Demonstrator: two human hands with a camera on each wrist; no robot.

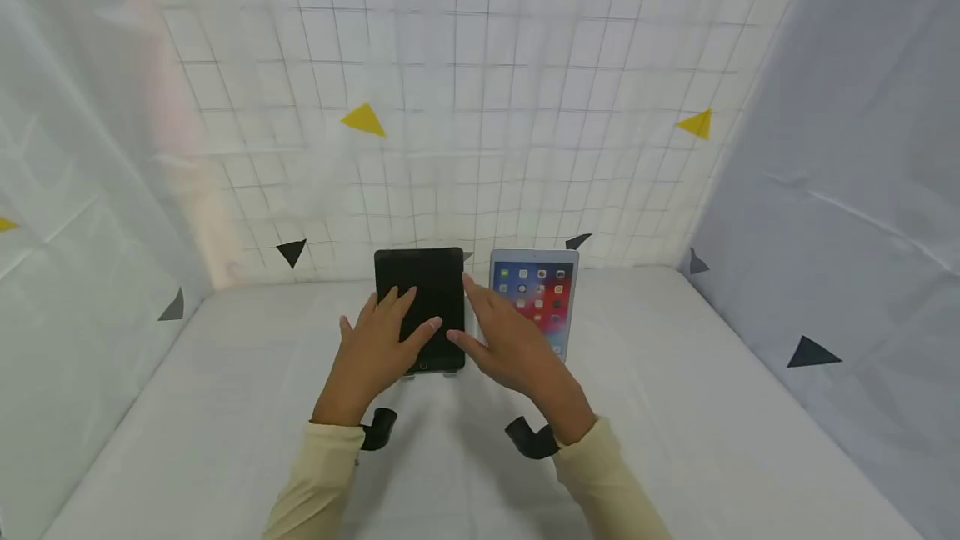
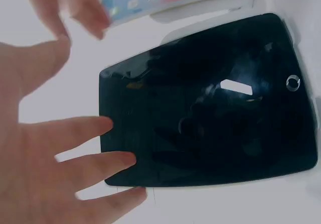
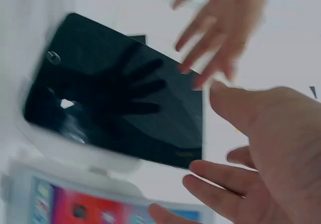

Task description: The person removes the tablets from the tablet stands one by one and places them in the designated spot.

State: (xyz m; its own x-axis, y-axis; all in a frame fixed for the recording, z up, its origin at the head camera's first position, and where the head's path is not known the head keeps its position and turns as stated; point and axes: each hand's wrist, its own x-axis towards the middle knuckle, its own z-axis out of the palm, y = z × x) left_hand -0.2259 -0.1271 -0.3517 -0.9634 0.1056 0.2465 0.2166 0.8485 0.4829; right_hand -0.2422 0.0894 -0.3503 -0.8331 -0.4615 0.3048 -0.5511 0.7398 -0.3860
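Observation:
A black tablet (image 1: 431, 269) with a dark, shiny screen and a round home button stands upright on a small stand. My left hand (image 1: 371, 357) is in front of its left side, fingers spread and fairly straight. Close to the tablet's right edge is my right hand (image 1: 517, 346), its thumb apart from the extended fingers. Neither hand grips anything; whether fingertips touch the tablet I cannot tell. A white-framed tablet (image 1: 557, 282) with a lit screen of app icons stands to the right, partly hidden by my right hand. In the right wrist view, the black screen (image 3: 95, 93) reflects a hand.
White cloth covers the table (image 1: 225, 407). Behind it hangs a sheet with a grid (image 1: 465, 132), marked with yellow and black triangles. White side sheets (image 1: 832, 232) enclose the space left and right. Black curved pieces (image 1: 531, 440) sit at both wrists.

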